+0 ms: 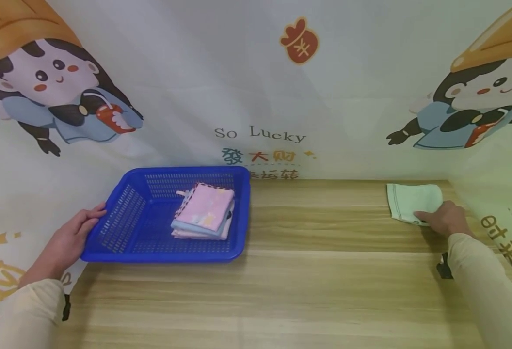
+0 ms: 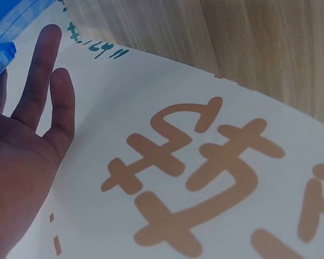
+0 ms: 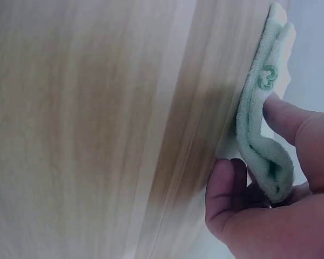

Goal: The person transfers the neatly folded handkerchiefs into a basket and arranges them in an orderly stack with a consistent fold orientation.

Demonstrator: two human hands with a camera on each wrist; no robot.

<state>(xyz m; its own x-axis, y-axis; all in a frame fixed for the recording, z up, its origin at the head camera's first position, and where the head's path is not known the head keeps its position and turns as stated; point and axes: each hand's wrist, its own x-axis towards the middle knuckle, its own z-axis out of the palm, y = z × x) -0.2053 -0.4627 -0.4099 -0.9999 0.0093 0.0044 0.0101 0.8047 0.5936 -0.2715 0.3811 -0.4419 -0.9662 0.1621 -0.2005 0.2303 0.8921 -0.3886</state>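
Note:
My left hand (image 1: 67, 242) holds the left rim of a blue plastic basket (image 1: 238, 242). In the left wrist view, two fingers stretch free beside the basket's blue edge (image 2: 1, 60), while the thumb is out of sight. Folded cloths (image 1: 203, 208) lie stacked in the basket's right half, a pink one on top. At the right, my right hand (image 1: 449, 219) grips a folded pale green towel (image 1: 406, 201) at its near right end. The right wrist view shows the thumb pressing on the towel (image 3: 254, 116) and fingers curled under its folded end, close over the table.
The wood-grain table (image 1: 308, 295) spreads between the basket and the towel. A white printed sheet (image 1: 186, 97) with cartoon figures and lettering stands at the back and along both sides, close to both hands.

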